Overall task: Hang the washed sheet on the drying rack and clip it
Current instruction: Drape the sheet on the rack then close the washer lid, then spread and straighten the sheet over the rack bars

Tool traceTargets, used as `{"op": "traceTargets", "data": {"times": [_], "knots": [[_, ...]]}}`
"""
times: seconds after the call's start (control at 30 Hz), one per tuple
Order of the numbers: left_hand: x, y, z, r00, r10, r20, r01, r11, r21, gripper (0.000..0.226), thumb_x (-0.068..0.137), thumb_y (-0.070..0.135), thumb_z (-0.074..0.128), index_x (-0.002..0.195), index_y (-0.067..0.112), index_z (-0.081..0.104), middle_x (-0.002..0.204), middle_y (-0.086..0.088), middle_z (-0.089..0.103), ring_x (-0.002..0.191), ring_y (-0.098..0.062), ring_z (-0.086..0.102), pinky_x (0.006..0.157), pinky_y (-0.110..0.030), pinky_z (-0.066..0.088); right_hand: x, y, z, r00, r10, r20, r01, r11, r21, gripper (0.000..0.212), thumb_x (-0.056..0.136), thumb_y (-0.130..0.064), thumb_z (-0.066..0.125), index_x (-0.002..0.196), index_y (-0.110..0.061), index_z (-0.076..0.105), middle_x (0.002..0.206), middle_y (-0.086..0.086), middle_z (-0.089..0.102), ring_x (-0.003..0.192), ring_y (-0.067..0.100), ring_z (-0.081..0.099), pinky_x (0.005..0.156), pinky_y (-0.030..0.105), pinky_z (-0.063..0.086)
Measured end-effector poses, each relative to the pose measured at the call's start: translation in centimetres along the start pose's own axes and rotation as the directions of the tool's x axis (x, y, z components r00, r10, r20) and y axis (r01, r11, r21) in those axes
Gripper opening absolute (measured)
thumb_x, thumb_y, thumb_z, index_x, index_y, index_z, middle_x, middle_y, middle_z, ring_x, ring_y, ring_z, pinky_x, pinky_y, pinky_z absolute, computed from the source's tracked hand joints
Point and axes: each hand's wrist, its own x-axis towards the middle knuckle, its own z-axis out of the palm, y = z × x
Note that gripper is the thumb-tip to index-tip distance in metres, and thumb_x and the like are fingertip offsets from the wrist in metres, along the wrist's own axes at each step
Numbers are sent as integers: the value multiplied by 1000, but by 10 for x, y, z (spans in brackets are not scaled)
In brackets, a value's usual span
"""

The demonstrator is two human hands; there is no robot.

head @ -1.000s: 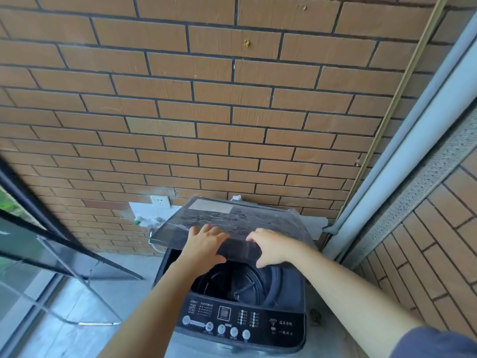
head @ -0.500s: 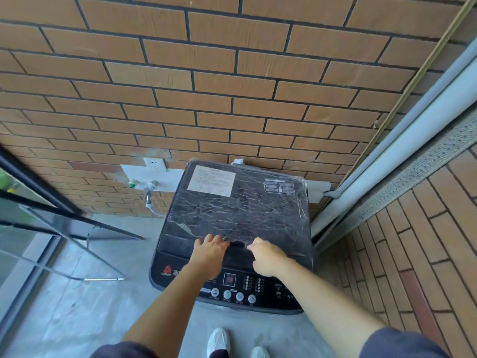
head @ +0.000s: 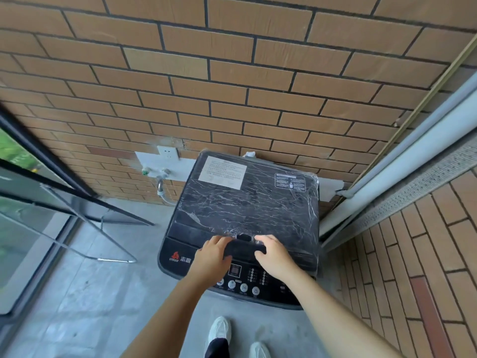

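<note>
From the head view, a top-loading washing machine (head: pixel 178 257) is seen standing against the brick wall (head: pixel 232 86), and its lid (head: pixel 245 202) is shut flat, wrapped in wrinkled clear film, with a white label (head: pixel 223 171) stuck at the far left corner. Both hands are laid on the near edge of the lid, one at either side of the small handle recess (head: pixel 244 237). The left hand (head: pixel 213 254) is held loosely open, fingers stretched forward onto the lid strip, and nothing is gripped. The right hand (head: pixel 275 257) is likewise relaxed, fingers lightly curved over the strip with the thumb turned inward, and nothing is grasped there either. Just near of the hands, the control panel (head: pixel 258 282) with its round buttons is partly covered by the wrists. Where the sheet lies cannot be told: the drum is hidden under the lid. To the left, a wall socket (head: pixel 167 152) and a tap (head: pixel 161 174) are mounted beside the machine, and further left a thin metal frame (head: pixel 103 236) is propped on the grey floor (head: pixel 103 293) by the glass door (head: pixel 20 241). White shoes (head: pixel 219 329) are glimpsed at the near edge.
</note>
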Motion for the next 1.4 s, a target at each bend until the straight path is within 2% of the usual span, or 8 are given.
{"op": "traceTargets", "data": {"times": [0.23, 0.33, 0.43, 0.53, 0.7, 0.9, 1.2, 1.4], "knots": [[-73, 17, -4, 938, -201, -283, 111, 946, -304, 31, 95, 23, 52, 126, 20, 55, 123, 6, 56, 107, -12, 56, 90, -23, 44, -37, -20, -11, 984, -175, -17, 172, 936, 307, 30, 93, -12, 50, 119, -21, 60, 116, -10, 60, 99, 1, 56, 74, 5, 37], [-114, 30, 0, 839, -340, -424, 129, 882, -453, 20, 93, 15, 55, 111, 22, 62, 106, 12, 60, 92, -3, 56, 81, -17, 40, -54, -24, -4, 958, -286, 34, 255, 896, 363, 26, 92, -8, 51, 111, -21, 64, 107, -13, 63, 94, -5, 56, 68, 0, 39], [-164, 36, 20, 718, -491, -494, 139, 796, -589, 21, 92, 9, 55, 99, 28, 62, 96, 17, 64, 88, 6, 58, 81, -18, 44, -73, -27, 14, 923, -364, 128, 284, 866, 412, 23, 92, -7, 52, 106, -20, 64, 101, -13, 66, 93, 1, 60, 73, 7, 46], [-216, 34, 37, 620, -594, -513, 178, 744, -644, 21, 91, 10, 56, 99, 28, 62, 98, 15, 68, 93, 5, 60, 84, -20, 46, -97, -37, 37, 879, -432, 203, 310, 840, 445, 21, 92, -5, 52, 98, -22, 63, 95, -7, 67, 91, 10, 64, 84, 20, 50], [-295, 21, 51, 393, -738, -549, 211, 653, -727, 20, 91, 9, 57, 99, 26, 64, 98, 13, 69, 93, 3, 61, 84, -25, 49, -137, -69, 81, 743, -543, 391, 367, 819, 441, 25, 91, -2, 53, 90, -24, 63, 86, -11, 68, 76, 3, 64, 75, 16, 48], [-405, 5, 70, 182, -825, -535, 211, 564, -798, 22, 92, 10, 54, 98, 29, 64, 100, 17, 66, 96, 3, 60, 84, -25, 49, -211, -109, 147, 599, -602, 528, 428, 798, 425, 23, 92, -7, 51, 91, -28, 63, 90, -8, 69, 84, 10, 65, 73, 17, 45], [-604, -37, 111, -15, -876, -482, 186, 471, -862, 23, 91, 9, 55, 96, 29, 64, 97, 14, 68, 94, -7, 63, 78, -14, 45, -377, -157, 279, 439, -654, 616, 491, 749, 445, 21, 92, -8, 51, 92, -25, 63, 95, -3, 69, 85, 11, 64, 65, 12, 43], [-707, -69, 105, -114, -840, -530, 189, 506, -842, 19, 90, 9, 56, 95, 26, 64, 93, 13, 66, 91, -13, 63, 84, -26, 48, -473, -200, 340, 325, -706, 629, 577, 675, 460, 19, 91, -8, 53, 92, -24, 63, 93, -4, 69, 85, 12, 64, 72, 20, 44]]}}
